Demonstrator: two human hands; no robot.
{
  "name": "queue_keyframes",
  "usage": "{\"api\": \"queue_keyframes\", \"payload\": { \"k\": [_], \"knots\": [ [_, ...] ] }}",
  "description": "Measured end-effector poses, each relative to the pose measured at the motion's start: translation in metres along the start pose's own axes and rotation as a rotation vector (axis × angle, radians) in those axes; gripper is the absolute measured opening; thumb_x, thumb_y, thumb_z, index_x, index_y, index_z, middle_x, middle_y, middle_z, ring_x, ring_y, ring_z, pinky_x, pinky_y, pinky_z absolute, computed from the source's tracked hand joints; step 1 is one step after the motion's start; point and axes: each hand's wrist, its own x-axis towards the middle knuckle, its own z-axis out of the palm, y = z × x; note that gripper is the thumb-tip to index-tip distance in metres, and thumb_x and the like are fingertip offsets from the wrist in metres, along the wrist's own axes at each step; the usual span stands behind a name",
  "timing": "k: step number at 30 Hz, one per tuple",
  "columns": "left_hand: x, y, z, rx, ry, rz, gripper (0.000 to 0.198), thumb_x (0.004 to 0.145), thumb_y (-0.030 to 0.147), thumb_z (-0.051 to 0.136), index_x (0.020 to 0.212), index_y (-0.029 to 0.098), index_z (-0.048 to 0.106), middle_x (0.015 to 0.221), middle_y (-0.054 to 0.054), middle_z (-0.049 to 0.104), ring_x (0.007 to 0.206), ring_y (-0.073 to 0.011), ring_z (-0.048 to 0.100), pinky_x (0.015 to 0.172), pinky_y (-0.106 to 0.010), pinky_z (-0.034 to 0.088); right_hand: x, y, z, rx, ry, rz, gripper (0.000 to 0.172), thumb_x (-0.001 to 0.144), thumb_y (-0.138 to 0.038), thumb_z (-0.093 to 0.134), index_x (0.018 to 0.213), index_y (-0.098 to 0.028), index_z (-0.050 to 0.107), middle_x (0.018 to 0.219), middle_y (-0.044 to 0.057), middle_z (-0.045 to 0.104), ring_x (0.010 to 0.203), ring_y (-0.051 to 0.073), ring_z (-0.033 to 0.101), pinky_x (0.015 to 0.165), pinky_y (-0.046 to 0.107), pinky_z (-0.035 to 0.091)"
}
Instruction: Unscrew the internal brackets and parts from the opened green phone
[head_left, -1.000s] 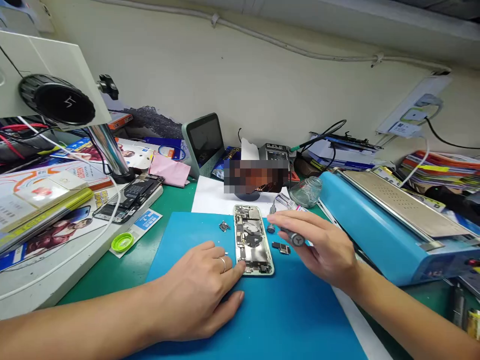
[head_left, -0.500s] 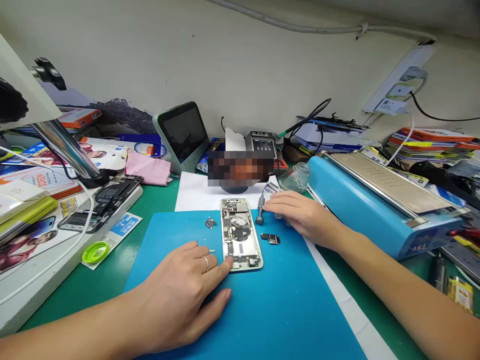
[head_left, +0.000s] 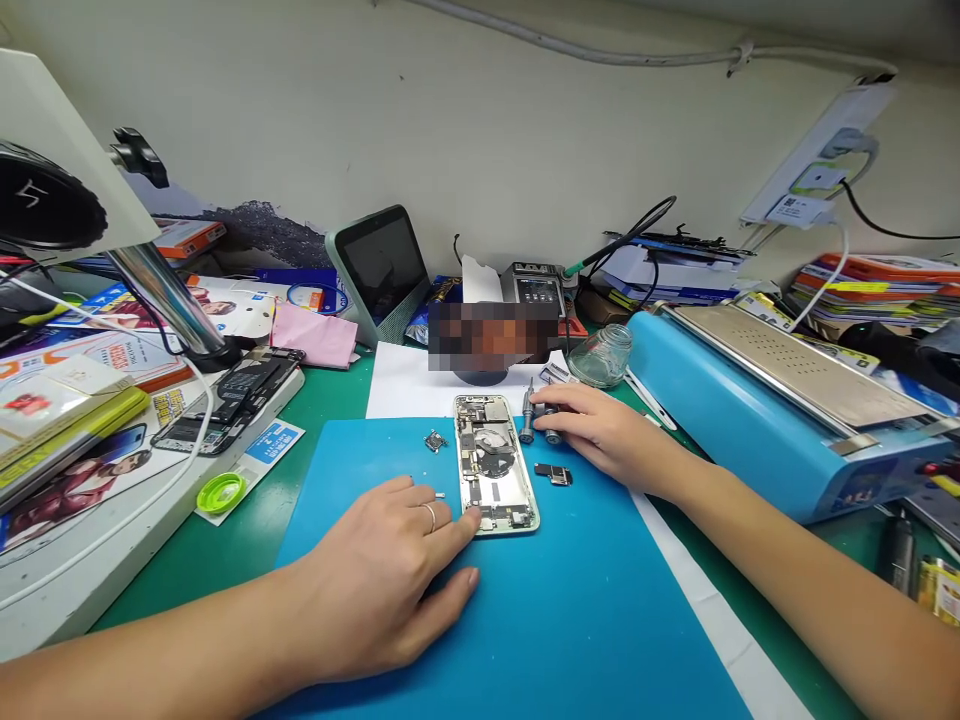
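An opened phone [head_left: 496,490] with its inner parts bare lies on a blue mat [head_left: 570,620]. My left hand [head_left: 397,560] rests at its lower left, index fingertip on the frame's corner, thumb apart, the other fingers curled on the mat. To the right, the fingers of my right hand [head_left: 600,430] close over a grey screwdriver [head_left: 553,436], which they partly cover. A second grey screwdriver [head_left: 528,420] stands beside it, close to the phone. Below that hand lies a small dark circuit board piece [head_left: 553,474]. Left of the phone sits a small camera-like part [head_left: 435,441].
A glass jar [head_left: 601,356] lies tipped behind my right hand, next to a blue machine with a metal plate [head_left: 750,400]. Left stand a lamp-like post [head_left: 169,300], another opened phone [head_left: 232,395] and a green lid [head_left: 220,492]. A screen device [head_left: 379,265] is at the back.
The view has shifted slightly, so everything sits a little further right. My right fingers have moved onto the second screwdriver, which shows more clearly now. My left hand keeps its place on the phone.
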Motion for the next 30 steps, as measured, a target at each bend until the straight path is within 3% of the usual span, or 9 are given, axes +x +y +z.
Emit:
{"api": "queue_keyframes", "payload": {
  "k": [13,22,30],
  "knots": [
    [0.001,0.0,0.0,-0.004,0.006,0.004,0.029,0.103,0.026,0.052,0.127,0.015,0.064,0.08,-0.003,0.068,0.07,-0.0234,0.062,0.063,-0.039,0.04,0.003,-0.005,0.002,0.042,0.075,0.066,0.033,0.102,-0.018,0.05,0.122,-0.025,0.076,0.122,0.012,0.075,0.114,0.028,0.072,0.095,0.048,0.064],
    [-0.001,0.002,0.001,-0.005,0.042,-0.028,0.028,0.105,0.026,0.049,0.124,0.016,0.066,0.076,-0.002,0.065,0.068,-0.0232,0.058,0.064,-0.039,0.035,0.01,-0.019,0.002,0.057,0.036,0.065,0.029,0.1,-0.026,0.058,0.124,-0.023,0.074,0.132,0.014,0.07,0.121,0.03,0.069,0.101,0.05,0.06],
    [-0.002,0.002,0.004,-0.037,0.011,-0.046,0.029,0.105,0.027,0.047,0.125,0.016,0.065,0.08,-0.002,0.067,0.07,-0.0234,0.059,0.065,-0.039,0.036,0.012,-0.019,0.007,0.06,0.026,0.085,0.025,0.099,-0.027,0.059,0.119,-0.022,0.074,0.128,0.015,0.071,0.12,0.031,0.068,0.101,0.05,0.06]
  ]
}}
